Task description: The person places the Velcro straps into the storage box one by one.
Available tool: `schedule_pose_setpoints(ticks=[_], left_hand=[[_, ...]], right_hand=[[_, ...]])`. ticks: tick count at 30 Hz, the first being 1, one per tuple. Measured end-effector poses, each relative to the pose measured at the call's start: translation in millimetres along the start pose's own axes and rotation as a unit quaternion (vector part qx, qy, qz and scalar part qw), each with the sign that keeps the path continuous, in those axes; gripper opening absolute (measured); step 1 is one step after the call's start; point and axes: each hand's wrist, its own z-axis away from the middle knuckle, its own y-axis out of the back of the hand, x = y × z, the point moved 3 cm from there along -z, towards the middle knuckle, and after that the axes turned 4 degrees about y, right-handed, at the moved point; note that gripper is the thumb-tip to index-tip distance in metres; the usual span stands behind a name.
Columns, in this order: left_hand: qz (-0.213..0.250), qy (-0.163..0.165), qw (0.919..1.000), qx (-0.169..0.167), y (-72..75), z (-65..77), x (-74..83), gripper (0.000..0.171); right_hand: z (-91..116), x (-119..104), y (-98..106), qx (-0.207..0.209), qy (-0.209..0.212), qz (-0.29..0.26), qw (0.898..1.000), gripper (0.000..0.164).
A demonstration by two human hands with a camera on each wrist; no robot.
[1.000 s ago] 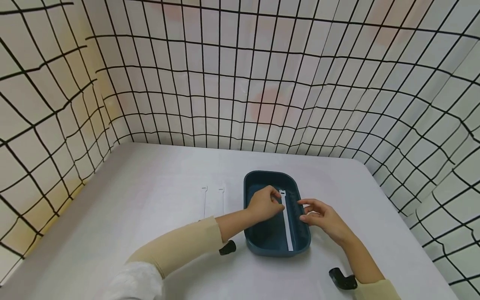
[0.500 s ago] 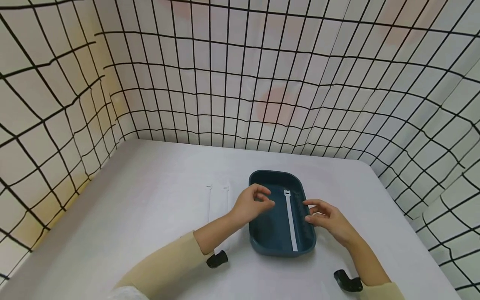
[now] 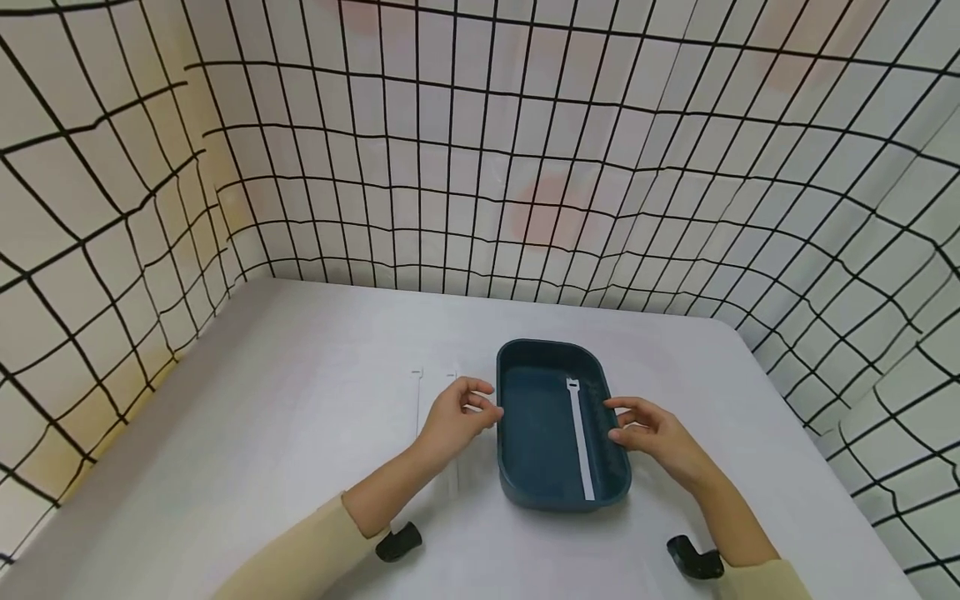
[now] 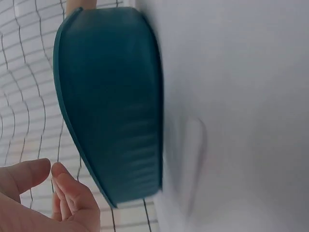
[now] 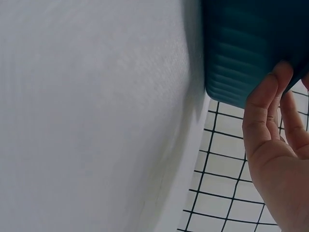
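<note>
In the head view, a dark teal plastic bin (image 3: 517, 492) sits on the table. One white cable tie with a slotted head (image 3: 581, 442) lies lengthwise inside it. My left hand (image 3: 452, 421) hovers just left of the bin with fingers loosely bent and nothing in them; the left wrist view shows its thumb and fingertips beside the wall. Fingers of my right hand (image 3: 652, 433) hold the bin's right rim, seen closer in the right wrist view. Two more white cable ties (image 3: 417, 400) lie left of the bin, one partly behind my left hand.
A white table (image 3: 337, 333) carries everything, with a black wire grid (image 3: 465, 167) standing behind it and at both sides. Black curved pieces sit at my left wrist (image 3: 399, 542) and right wrist (image 3: 693, 558).
My left hand has drawn back leftward out of the bin, leaving the cable tie lying there. My right hand stays at the rim. The head view has shifted slightly.
</note>
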Motion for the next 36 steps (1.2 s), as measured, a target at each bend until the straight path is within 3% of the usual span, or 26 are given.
schedule_pose_setpoints(ticks=[10, 13, 18, 23, 36], left_hand=[[0.009, 0.064, 0.9947, 0.08, 65.7, -6.6, -9.0, 0.034], [0.006, 0.08, 0.9924, 0.093, 79.2, -9.0, -13.5, 0.035], [-0.002, 0.115, 0.9887, 0.097, 88.1, -13.2, -23.0, 0.036], [-0.044, 0.138, 0.9858, 0.084, 93.3, -14.6, -27.9, 0.029], [-0.143, 0.115, 0.9793, 0.086, 108.9, -15.1, -39.5, 0.023]], right_hand=[[1.6, -2.1, -0.9, 0.008, -0.001, 0.0, 1.0, 0.049], [3.2, -0.9, 0.7, 0.011, -0.005, 0.004, 1.0, 0.05], [3.9, 0.1, 2.8, 0.011, -0.005, 0.002, 1.0, 0.049], [3.0, 0.6, 1.8, 0.008, -0.001, 0.001, 1.0, 0.05], [-2.1, -1.5, -2.1, 0.004, -0.004, 0.004, 1.0, 0.051]])
